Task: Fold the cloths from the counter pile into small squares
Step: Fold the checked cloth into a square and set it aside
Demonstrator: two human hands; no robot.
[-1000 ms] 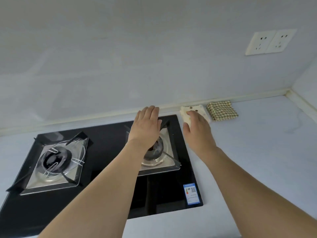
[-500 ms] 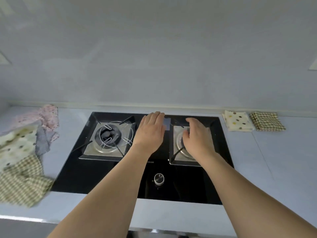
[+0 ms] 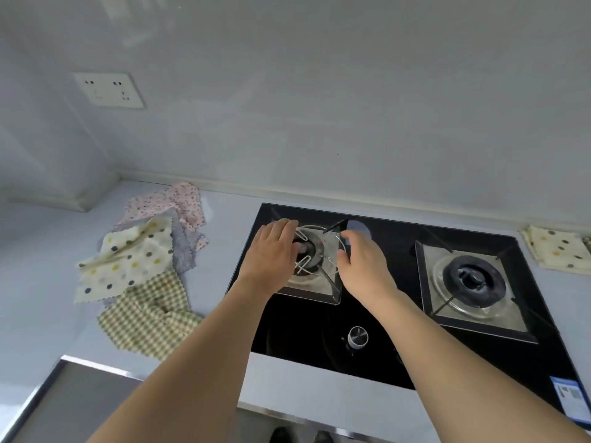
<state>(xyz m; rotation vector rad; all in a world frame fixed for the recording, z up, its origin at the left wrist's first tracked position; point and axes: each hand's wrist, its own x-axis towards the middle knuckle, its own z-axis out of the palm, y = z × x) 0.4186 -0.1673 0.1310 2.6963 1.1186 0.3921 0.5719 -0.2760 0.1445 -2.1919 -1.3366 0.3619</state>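
Observation:
A loose pile of cloths lies on the counter at the left: a cream dotted cloth (image 3: pixel 128 260) on top, a green checked cloth (image 3: pixel 147 318) in front, a pink flowered cloth (image 3: pixel 172 203) behind and a grey one between. A folded cream dotted square (image 3: pixel 558 251) sits at the far right by the wall. My left hand (image 3: pixel 273 251) and my right hand (image 3: pixel 363 260) are held out over the left burner (image 3: pixel 311 251) of the hob, fingers relaxed, holding nothing. Both hands are apart from the pile.
A black glass hob (image 3: pixel 399 346) with two burners and a round knob (image 3: pixel 357 336) fills the middle of the grey counter (image 3: pixel 224 225). A wall socket (image 3: pixel 108 90) is up at the left. The counter's front edge runs below my arms.
My view has swung left: the cloth pile has come into view and the folded squares have slid to the right edge. Both empty hands moved left from the folded square to over the left burner.

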